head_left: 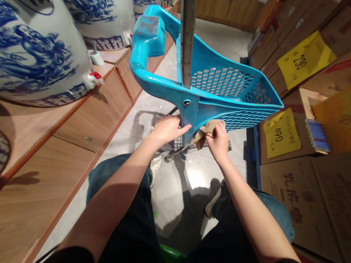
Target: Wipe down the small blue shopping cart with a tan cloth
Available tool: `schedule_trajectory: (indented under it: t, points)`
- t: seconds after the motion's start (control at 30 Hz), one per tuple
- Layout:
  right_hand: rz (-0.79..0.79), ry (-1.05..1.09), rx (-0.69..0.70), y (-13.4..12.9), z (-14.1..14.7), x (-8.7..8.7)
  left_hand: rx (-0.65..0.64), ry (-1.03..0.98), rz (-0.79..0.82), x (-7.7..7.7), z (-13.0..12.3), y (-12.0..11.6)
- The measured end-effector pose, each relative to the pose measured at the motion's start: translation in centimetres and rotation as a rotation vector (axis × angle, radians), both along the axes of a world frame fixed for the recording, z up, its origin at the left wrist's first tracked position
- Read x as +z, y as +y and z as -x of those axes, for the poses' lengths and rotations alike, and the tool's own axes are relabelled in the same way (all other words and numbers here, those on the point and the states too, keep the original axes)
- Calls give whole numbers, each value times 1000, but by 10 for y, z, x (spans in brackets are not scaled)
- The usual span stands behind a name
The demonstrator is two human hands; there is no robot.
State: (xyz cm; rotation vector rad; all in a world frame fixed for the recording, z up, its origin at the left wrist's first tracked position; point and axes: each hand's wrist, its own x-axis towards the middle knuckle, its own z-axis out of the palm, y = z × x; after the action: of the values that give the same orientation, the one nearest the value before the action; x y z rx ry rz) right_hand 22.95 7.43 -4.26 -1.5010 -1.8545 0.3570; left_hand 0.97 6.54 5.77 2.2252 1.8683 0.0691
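Right grip [218, 143]: I have it pinched on a tan cloth [203, 135] against a blue plastic shopping basket [224, 84]. Left grip [167, 130]: open, touching the basket's frame.

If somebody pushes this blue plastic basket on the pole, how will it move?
The blue perforated plastic basket probably feels light yet stiff, given its moulded mesh walls and thick rim. On its small wheel and smooth grey tile, it would likely roll easily.
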Motion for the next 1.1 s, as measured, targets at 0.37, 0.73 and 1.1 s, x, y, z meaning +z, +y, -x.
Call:
schedule_trajectory:
  t: [0.37,0.73,1.1]
  points:
    - [570,744,-228,-2,25,-30,-24,-25,-11,-1,2,-1]
    - [846,1438,-241,-15,40,-11,-4,-19,-22,-2,2,-1]
    - [904,1458,-379,-3,41,-21,-5,10,-21,0,2,-1]
